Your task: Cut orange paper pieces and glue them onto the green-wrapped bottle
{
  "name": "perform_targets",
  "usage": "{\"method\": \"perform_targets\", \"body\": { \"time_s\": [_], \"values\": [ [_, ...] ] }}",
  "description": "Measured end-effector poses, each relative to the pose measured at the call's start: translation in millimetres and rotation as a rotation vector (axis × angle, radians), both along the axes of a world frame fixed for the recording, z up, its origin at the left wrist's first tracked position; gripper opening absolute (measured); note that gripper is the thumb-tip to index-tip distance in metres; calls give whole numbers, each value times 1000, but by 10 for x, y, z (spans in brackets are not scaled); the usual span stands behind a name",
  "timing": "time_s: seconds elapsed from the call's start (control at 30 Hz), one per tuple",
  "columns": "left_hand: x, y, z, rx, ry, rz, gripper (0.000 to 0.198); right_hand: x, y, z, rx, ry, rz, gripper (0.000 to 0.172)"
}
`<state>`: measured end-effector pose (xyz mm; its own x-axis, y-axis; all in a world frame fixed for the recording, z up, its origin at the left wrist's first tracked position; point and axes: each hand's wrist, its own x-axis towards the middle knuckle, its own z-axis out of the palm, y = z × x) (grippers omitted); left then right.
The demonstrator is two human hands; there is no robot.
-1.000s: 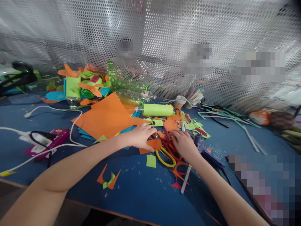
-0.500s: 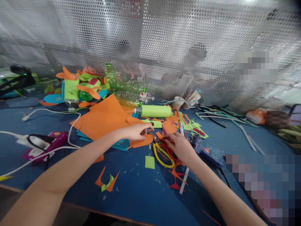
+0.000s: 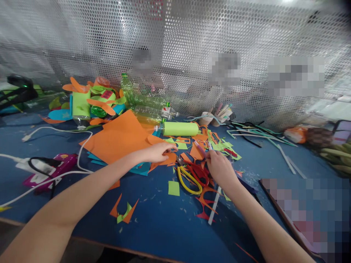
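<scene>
My left hand [image 3: 159,152] rests at the right edge of a large orange paper sheet [image 3: 120,135], thumb and fingers closed on an orange paper petal [image 3: 171,159]. My right hand [image 3: 221,166] has its fingers bent down at the near end of a white stick [image 3: 210,145], beside a purple marker [image 3: 199,148]. Under this hand lies a blue glue gun [image 3: 246,184], mostly covered; what the fingers grip is hidden. Between the hands are scissors with yellow handles [image 3: 189,182] and a red-handled pair [image 3: 199,172].
A bottle wrapped in green paper [image 3: 181,129] lies behind the hands among paper scraps [image 3: 223,144]. Decorated bottles [image 3: 81,104] and clear green bottles [image 3: 148,101] stand back left. A purple power strip [image 3: 61,164] with white cables is left; a pencil cup [image 3: 221,118] is behind.
My right hand has moved right, away from the scissors and over the glue gun, uncovering the red handles and purple marker. My left hand has stayed nearly in place.
</scene>
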<state>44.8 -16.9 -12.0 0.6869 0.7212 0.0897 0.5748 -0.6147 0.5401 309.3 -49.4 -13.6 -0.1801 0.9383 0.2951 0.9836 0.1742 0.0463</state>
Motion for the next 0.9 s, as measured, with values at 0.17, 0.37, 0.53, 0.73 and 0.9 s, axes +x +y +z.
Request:
{"method": "perform_targets", "body": {
  "time_s": [0.17, 0.37, 0.53, 0.73, 0.9],
  "values": [
    [2, -18, 33, 29, 25, 10, 49, 26, 35, 7, 93, -36, -35, 24],
    [-9, -20, 30, 57, 46, -15, 48, -21, 61, -72, 122, -16, 220, 30],
    [-9, -18, 33, 41, 46, -24, 46, 23, 142, -107, 92, -58, 125, 24],
    [-6, -16, 34, 16, 35, -16, 48, 42, 188, -67, 132, -70, 15, 30],
    [-27, 21, 51, -125, -65, 6, 50, 5, 139, -35, 135, -75, 28, 24]
  ]
}}
